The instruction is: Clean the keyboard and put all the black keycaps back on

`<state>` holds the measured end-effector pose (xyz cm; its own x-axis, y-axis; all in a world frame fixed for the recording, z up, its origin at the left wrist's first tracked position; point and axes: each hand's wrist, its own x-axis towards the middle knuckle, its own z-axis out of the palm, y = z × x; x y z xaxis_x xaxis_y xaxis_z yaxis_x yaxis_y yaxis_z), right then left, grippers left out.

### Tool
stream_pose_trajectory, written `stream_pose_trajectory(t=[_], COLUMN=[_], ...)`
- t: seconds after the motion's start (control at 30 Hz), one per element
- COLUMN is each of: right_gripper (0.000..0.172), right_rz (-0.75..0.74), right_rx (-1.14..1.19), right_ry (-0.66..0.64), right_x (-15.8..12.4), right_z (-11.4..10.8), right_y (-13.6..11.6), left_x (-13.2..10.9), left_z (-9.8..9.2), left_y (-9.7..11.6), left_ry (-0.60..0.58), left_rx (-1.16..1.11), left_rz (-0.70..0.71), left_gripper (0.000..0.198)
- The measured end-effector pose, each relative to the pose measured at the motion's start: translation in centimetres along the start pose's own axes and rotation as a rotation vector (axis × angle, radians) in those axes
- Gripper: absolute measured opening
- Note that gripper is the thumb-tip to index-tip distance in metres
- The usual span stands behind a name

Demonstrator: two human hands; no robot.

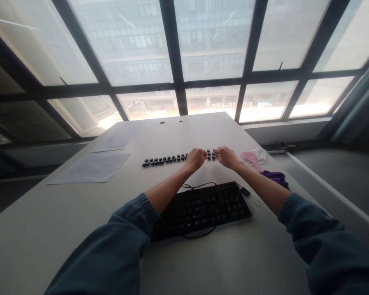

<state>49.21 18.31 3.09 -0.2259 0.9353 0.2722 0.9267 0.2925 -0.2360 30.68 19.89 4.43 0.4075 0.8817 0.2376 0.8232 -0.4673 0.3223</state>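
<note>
A row of several small black keycaps [164, 159] lies across the white table [233, 262], beyond a black keyboard [203, 209]. My left hand [196, 158] rests at the right end of that row with its fingers curled closed. My right hand [226, 156] is just to the right of it, fingers pinched together over a few keycaps [211, 154] between the two hands. What each hand grips is too small to make out. The keyboard's thin black cable [199, 187] loops behind and in front of it.
Paper sheets [90, 168] lie at the table's left. A pink hairbrush [250, 159] and a purple cloth [275, 177] sit at the right edge, with a small dark plug [245, 191] beside the keyboard. Large windows [178, 45] stand behind the table.
</note>
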Motion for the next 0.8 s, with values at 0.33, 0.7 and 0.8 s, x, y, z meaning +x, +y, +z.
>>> stream_pose_trajectory(t=[0.33,0.7,0.8], right_gripper=[0.023,0.016,0.011], right_rz=[-0.109,-0.073,-0.078], right_rx=[-0.036,0.027,0.174], right_ry=[-0.065,0.024,0.118], right_x=[1.4,-1.0,-4.1], right_z=[1.8,0.5,-0.9], right_y=[0.5,-0.3,-0.5], left_x=[2.4,1.8,-0.4], left_z=[2.9,1.7,0.2], left_y=[-0.2,0.7,1.7], left_ry=[-0.045,-0.077,-0.099], left_rx=[-0.001,-0.141,-0.218], left_rz=[0.045,-0.001,0.025], left_gripper=[0.018,0.016,0.016])
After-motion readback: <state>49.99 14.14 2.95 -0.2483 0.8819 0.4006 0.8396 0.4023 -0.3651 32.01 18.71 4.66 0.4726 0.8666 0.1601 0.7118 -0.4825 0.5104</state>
